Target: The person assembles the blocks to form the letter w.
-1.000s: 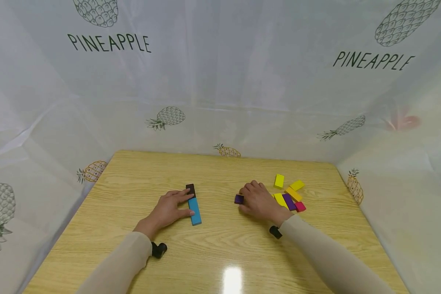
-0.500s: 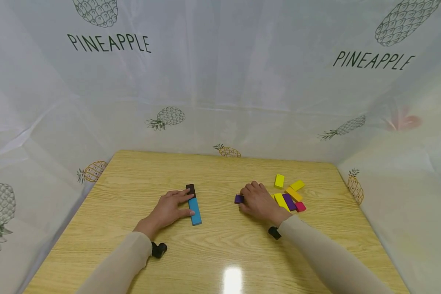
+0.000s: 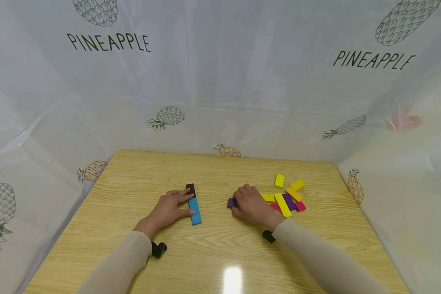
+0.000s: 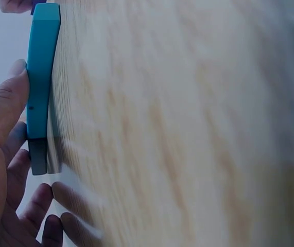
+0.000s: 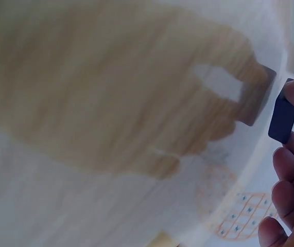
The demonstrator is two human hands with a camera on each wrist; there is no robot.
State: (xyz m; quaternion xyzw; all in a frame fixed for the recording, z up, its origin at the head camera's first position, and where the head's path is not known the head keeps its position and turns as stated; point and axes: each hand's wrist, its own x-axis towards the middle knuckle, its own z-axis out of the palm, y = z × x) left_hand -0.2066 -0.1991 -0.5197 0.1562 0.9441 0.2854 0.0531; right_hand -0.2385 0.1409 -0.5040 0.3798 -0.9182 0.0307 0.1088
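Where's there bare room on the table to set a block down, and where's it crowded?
Bare wood lies between the left hand and the table edge on that side, along the far edge, and across the near strip below both hands. The gap between blue block and purple block is narrow. The pile beside the right hand is crowded.
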